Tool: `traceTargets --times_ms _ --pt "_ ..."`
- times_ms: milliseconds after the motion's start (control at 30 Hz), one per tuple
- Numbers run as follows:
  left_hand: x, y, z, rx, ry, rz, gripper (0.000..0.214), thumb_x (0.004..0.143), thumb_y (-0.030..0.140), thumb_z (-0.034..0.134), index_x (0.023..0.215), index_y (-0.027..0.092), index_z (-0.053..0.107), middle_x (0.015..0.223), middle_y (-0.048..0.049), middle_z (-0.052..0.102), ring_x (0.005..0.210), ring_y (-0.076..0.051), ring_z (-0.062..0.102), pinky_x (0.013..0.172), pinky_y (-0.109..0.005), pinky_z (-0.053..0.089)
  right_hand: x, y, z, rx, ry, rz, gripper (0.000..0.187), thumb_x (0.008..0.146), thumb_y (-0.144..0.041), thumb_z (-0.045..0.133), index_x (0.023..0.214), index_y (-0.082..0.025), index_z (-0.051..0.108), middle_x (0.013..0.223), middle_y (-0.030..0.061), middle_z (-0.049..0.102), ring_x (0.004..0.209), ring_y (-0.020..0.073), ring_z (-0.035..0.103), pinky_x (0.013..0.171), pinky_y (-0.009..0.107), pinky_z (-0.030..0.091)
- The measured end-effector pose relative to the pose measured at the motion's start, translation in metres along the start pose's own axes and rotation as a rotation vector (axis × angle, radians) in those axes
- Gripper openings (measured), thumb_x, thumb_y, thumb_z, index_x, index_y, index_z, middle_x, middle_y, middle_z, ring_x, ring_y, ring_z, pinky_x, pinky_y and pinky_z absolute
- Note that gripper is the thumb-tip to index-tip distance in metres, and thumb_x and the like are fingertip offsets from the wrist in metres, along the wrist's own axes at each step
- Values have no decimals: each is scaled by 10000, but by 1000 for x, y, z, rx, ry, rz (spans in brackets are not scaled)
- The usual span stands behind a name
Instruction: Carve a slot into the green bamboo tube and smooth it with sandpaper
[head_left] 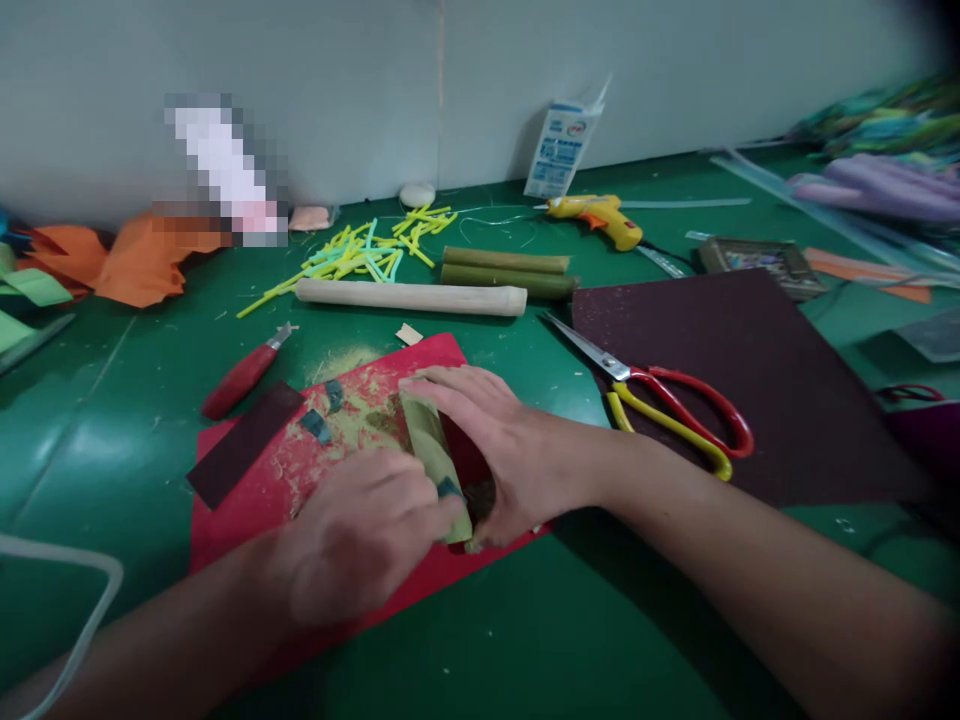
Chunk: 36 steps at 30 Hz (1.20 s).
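A half-round piece of bamboo (429, 440) stands at a slant over a red sheet (247, 545) strewn with pale yellow dust. My right hand (517, 440) grips it from the right, with thumb and fingers at its two ends. Slightly blurred, my left hand (367, 525) is closed, its fingertips against the lower part of the bamboo. At those fingertips shows a small dark blue-grey strip (449, 487), mostly hidden. Two similar scraps (316, 428) and a dark brown strip (246, 445) lie on the red sheet's left side.
Scissors (622, 375) rest partly on a large dark brown sheet (727, 370) at right. A red-handled cutter (247, 378) lies left. Behind are a pale stick (412, 297), bamboo pieces (506, 275), yellow-green strips (360, 250), a glue gun (596, 217) and orange paper (142, 260).
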<state>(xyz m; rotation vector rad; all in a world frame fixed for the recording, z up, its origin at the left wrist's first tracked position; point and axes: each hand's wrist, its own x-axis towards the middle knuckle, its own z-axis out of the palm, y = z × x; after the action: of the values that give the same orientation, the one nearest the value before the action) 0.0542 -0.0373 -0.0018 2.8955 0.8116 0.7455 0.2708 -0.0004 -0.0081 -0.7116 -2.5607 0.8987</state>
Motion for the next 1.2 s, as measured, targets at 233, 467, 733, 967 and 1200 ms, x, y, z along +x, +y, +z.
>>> traceTargets --times_ms 233,467,733,967,1200 --pt "5 -10 -3 31 46 -65 204 905 199 452 854 162 646 756 -41 618 741 -172 538 674 -329 401 1 -2 -1 -12 -7 42 1233 443 -516 801 1446 -196 160 1440 174 248 1353 359 161 1067 531 174" --pt "1 -9 -2 30 29 -24 192 909 201 450 898 174 640 781 -36 625 761 -169 539 692 -326 405 0 -3 -2 -28 -13 40 1240 442 -517 798 1448 -183 155 1449 180 230 1357 356 156 1070 523 184" --pt "2 -8 -3 -7 23 -5 198 916 192 449 892 164 643 769 -31 628 734 -157 531 671 -310 400 1 -6 -3 -37 -41 54 1244 440 -471 809 1450 -176 145 1458 184 208 1358 354 150 1067 512 199" --pt "0 9 -1 -57 9 62 183 895 152 456 936 164 633 772 -26 639 775 -162 555 685 -307 427 -1 -6 -3 -17 -53 83 1223 447 -416 816 1454 -199 156 1469 172 198 1362 362 143 1063 515 192" --pt "0 13 0 -64 9 70 161 885 149 497 982 152 625 788 -30 646 819 -172 576 736 -317 473 -4 -9 -7 -34 -117 131 1288 462 -504 814 1471 -206 71 1522 164 64 1391 355 39 1077 519 171"
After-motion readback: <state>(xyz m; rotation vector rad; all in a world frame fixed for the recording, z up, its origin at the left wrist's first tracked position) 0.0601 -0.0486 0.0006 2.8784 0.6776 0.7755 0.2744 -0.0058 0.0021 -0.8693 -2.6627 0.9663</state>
